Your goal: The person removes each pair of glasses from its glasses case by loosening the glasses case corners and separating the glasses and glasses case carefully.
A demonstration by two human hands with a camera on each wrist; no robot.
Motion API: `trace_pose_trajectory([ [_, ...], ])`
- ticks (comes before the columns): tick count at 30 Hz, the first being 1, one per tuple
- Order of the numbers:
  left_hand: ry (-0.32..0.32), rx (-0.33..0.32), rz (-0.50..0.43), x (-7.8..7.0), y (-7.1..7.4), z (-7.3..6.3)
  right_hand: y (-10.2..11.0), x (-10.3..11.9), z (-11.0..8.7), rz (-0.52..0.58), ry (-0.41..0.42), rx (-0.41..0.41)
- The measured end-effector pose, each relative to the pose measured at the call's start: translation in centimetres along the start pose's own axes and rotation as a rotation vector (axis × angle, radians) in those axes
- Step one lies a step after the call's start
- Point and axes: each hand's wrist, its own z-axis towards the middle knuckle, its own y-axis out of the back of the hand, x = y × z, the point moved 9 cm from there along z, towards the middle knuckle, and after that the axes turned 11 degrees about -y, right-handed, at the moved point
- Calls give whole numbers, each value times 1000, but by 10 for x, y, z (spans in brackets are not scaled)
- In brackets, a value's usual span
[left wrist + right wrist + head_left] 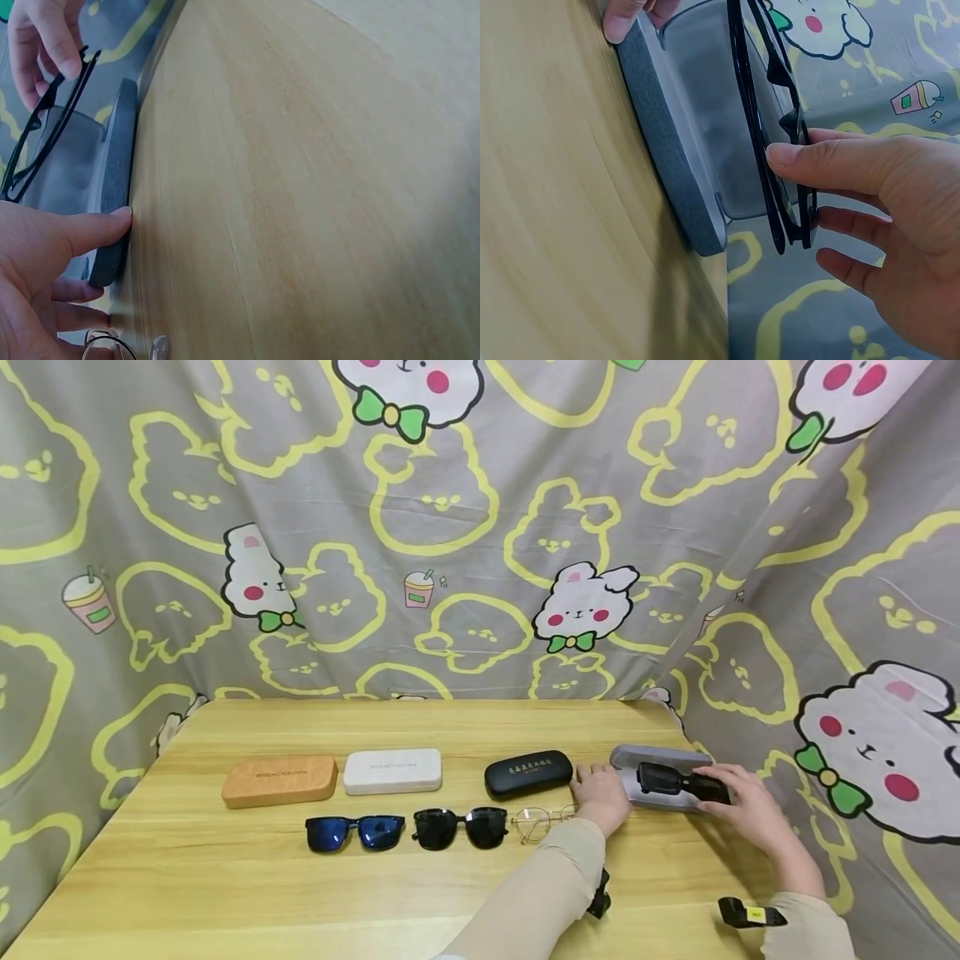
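Note:
My right hand (750, 806) pinches folded black-framed glasses (660, 779) between thumb and fingers. They are over an open grey glasses case (632, 755) at the right of the table. In the right wrist view the black glasses (748, 105) stand in front of the pale lining, their arms folded in. My left hand (604, 795) grips the near-left end of the case; in the left wrist view its thumb lies on the dark grey side (118, 165). Gold-rimmed glasses (533, 824) lie beside my left wrist, partly hidden by it.
A black case (528, 774), a white case (393, 772) and an orange-brown case (280, 781) stand shut along the back. Blue-lens sunglasses (355, 833) and dark sunglasses (461, 828) lie before them. A patterned curtain (480, 527) hangs behind and beside the wooden table (300, 902).

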Motion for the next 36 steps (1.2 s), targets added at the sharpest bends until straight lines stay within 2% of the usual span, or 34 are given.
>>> trace_pose_trajectory([
  [16,6,-33,-8,1,3,0,8,1,-15,-23,16,-13],
  [29,11,-29,4,0,3,-1,2,-6,-30,-42,-33,49],
  [36,6,-11,-2,1,2,-1,-6,-3,-34,-23,-19,83],
])
